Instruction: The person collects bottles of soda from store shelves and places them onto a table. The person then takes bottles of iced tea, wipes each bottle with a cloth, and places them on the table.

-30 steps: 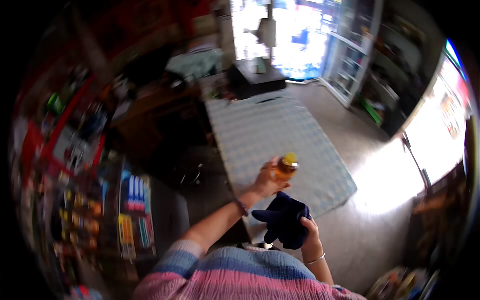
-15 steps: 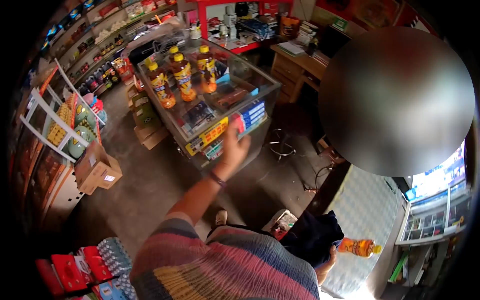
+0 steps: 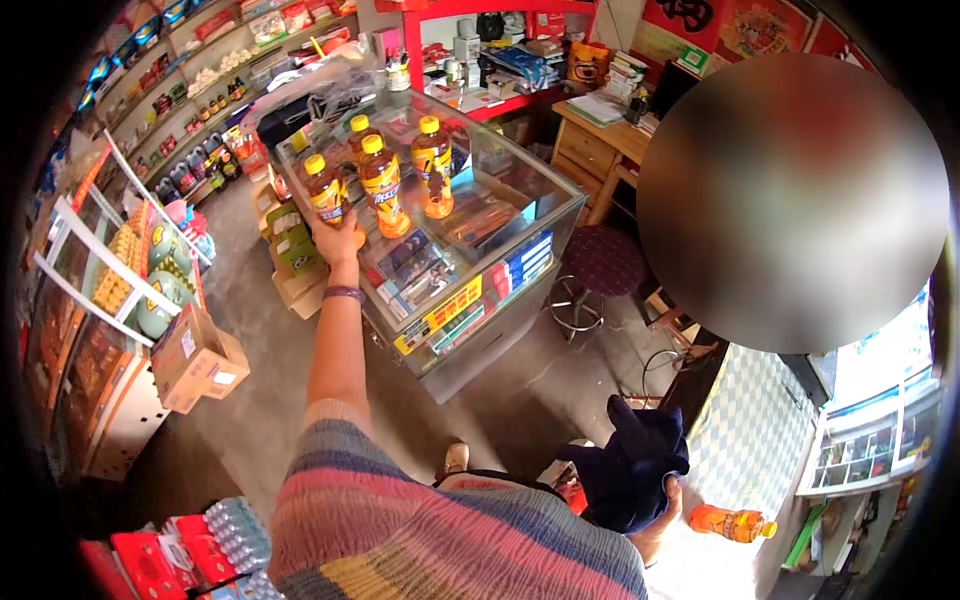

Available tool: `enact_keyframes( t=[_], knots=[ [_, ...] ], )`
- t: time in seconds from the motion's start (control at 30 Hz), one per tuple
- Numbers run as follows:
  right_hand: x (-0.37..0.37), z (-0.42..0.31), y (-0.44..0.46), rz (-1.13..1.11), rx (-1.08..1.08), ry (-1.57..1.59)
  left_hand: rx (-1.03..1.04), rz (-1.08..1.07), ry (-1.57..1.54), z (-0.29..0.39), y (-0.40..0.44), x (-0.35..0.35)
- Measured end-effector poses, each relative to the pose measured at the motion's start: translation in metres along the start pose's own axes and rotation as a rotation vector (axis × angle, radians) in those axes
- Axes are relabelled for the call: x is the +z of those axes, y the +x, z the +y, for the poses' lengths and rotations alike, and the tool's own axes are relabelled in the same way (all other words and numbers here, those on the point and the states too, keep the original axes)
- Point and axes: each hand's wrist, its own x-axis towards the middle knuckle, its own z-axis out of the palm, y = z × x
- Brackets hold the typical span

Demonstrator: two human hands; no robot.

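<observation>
On the glass display counter (image 3: 455, 290) stand several orange drink bottles with yellow caps, among them a middle bottle (image 3: 382, 185) and a right-hand bottle (image 3: 433, 165). My left hand (image 3: 338, 238) is closed around the lower part of the leftmost bottle (image 3: 325, 188), which stands upright. Down at the right, my right hand (image 3: 662, 520) grips a bunched dark navy cloth (image 3: 635, 465); the cloth hides part of its fingers. Close beside that hand, another orange drink bottle (image 3: 730, 523) lies on its side on the checkered tabletop (image 3: 745, 440).
A round stool (image 3: 603, 262) stands right of the counter, near a wooden desk (image 3: 583, 150). At left are a cardboard box (image 3: 195, 360) and a white-framed case (image 3: 115, 265). Red packages (image 3: 150, 565) sit at lower left. A blurred round patch covers the upper right.
My left hand has moved from the counter's front edge to the leftmost bottle and closed on it. The right hand still holds the cloth. The view has shifted slightly.
</observation>
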Motion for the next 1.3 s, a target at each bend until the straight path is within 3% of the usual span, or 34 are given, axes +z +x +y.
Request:
enact_keyframes(
  t=[0.1, 0.13, 0.2, 0.23, 0.33, 0.37, 0.4, 0.43, 0.5, 0.53, 0.57, 0.63, 0.7, 0.73, 0.83, 0.87, 0.97, 1.0, 1.13, 1.27, 1.3],
  knots=[
    [-0.005, 0.003, 0.005, -0.017, 0.010, 0.003, 0.098, -0.038, -0.019, -0.015, -0.002, -0.016],
    [-0.023, 0.007, 0.012, 0.019, -0.025, 0.001, -0.018, -0.143, 0.137, 0.030, -0.024, -0.031],
    [-0.014, -0.001, 0.005, 0.070, -0.146, -0.042, 0.413, -0.099, 0.426, 0.053, -0.061, -0.049],
    [-0.038, -0.001, 0.010, 0.028, -0.091, 0.099, 0.439, -0.159, 0.398, 0.065, -0.080, -0.056],
    [0.000, -0.031, 0.010, 0.114, 0.028, -0.031, 0.189, -0.472, 0.121, 0.094, -0.142, -0.083],
    [0.017, -0.049, 0.010, 0.096, 0.065, -0.141, 0.021, -0.556, 0.026, 0.069, -0.160, -0.087],
    [0.025, -0.056, 0.014, -0.217, -0.087, -0.160, -0.123, -0.692, -0.140, 0.088, -0.181, -0.077],
    [0.033, -0.067, 0.018, -0.362, -0.219, -0.396, -0.273, -0.816, -0.288, 0.117, -0.208, -0.071],
    [0.047, -0.081, 0.031, -0.635, -0.599, -0.779, -0.270, -0.945, -0.342, 0.142, -0.255, -0.057],
    [0.051, -0.094, 0.029, -0.709, -0.943, -0.938, -0.346, -1.123, -0.475, 0.174, -0.282, -0.052],
    [0.068, -0.100, 0.031, -0.769, -1.074, -1.011, -0.431, -1.287, -0.597, 0.197, -0.296, -0.043],
    [0.082, -0.110, 0.032, -0.721, -1.323, -1.336, -0.281, -1.680, -0.623, 0.227, -0.310, -0.025],
    [0.075, -0.119, 0.043, -0.903, -0.986, -1.249, -0.553, -1.875, -0.776, 0.268, -0.330, -0.014],
    [0.069, -0.129, 0.038, -0.864, -0.963, -1.260, -0.719, -1.955, -0.783, 0.278, -0.335, -0.010],
    [0.052, -0.148, 0.017, -0.944, -1.054, -1.189, -0.912, -2.186, -0.796, 0.291, -0.348, -0.001],
    [0.047, -0.153, 0.011, -0.878, -1.104, -1.266, -0.941, -2.192, -0.821, 0.298, -0.352, -0.002],
    [0.033, -0.160, -0.002, -0.611, -1.183, -1.549, -0.734, -2.100, -0.849, 0.328, -0.367, 0.003],
    [0.030, -0.161, -0.005, -0.474, -1.158, -1.677, -0.535, -1.955, -0.728, 0.330, -0.372, 0.005],
    [0.022, -0.151, -0.010, -0.063, -0.998, -1.923, 0.278, -1.745, -0.417, 0.344, -0.383, 0.012],
    [0.025, -0.152, -0.011, 0.201, -0.735, -2.000, 0.676, -1.484, -0.199, 0.345, -0.393, 0.009],
    [0.023, -0.154, -0.008, 0.223, -0.751, -1.944, 0.748, -1.406, -0.171, 0.350, -0.396, 0.009]
  ],
)
